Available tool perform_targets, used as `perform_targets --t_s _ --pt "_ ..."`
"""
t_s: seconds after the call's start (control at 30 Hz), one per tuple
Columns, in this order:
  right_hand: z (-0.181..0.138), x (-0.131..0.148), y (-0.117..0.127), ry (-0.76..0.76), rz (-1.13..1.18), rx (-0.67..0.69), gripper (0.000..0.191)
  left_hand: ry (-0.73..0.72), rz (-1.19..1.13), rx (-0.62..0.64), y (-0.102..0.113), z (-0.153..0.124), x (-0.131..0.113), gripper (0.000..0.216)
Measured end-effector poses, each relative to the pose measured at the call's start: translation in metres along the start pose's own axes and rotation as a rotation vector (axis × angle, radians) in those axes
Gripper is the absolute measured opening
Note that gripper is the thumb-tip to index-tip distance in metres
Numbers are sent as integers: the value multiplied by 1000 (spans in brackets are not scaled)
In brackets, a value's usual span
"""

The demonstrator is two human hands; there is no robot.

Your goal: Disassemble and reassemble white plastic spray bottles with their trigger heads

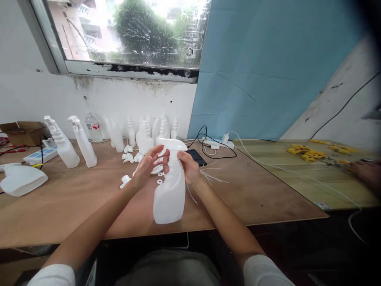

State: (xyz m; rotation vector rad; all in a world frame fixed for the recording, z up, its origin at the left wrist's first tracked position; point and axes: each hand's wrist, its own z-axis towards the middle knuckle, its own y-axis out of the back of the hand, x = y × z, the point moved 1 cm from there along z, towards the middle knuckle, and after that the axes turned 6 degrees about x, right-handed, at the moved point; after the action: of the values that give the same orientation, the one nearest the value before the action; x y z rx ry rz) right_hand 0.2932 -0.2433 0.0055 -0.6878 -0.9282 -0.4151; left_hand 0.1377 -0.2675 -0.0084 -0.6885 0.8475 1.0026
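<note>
A white spray bottle (169,194) with a white trigger spray head (172,143) is held upright, slightly tilted, over the front of the brown tabletop. My right hand (189,167) is closed round its neck just under the head, thumb towards me. On the other side, my left hand (147,165) is beside the trigger with its fingers apart and curved; whether the fingertips touch the bottle I cannot tell. Small white washers (160,182) lie behind the bottle. Loose white spray heads (127,157) lie left of my left hand.
Several white bottles (145,137) stand by the wall. Two bottles with spray heads (85,145) stand left, and another bottle (24,180) lies down. A phone (196,157), a power strip (218,143) and thin white tubes (212,174) are right. Another person's hand (367,174) is near yellow parts (306,152).
</note>
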Motion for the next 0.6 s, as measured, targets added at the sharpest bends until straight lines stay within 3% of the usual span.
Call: perform_targets --t_s 0.2,0.4,0.6 --pt "-1 3 -2 -55 6 49 32 -47 148 -158 -19 24 -42 38" --pt "0 2 -3 -95 22 68 34 -41 169 -280 -18 22 -35 34" --pt "-1 3 -3 -110 26 45 30 -23 164 -291 -12 19 -31 35"
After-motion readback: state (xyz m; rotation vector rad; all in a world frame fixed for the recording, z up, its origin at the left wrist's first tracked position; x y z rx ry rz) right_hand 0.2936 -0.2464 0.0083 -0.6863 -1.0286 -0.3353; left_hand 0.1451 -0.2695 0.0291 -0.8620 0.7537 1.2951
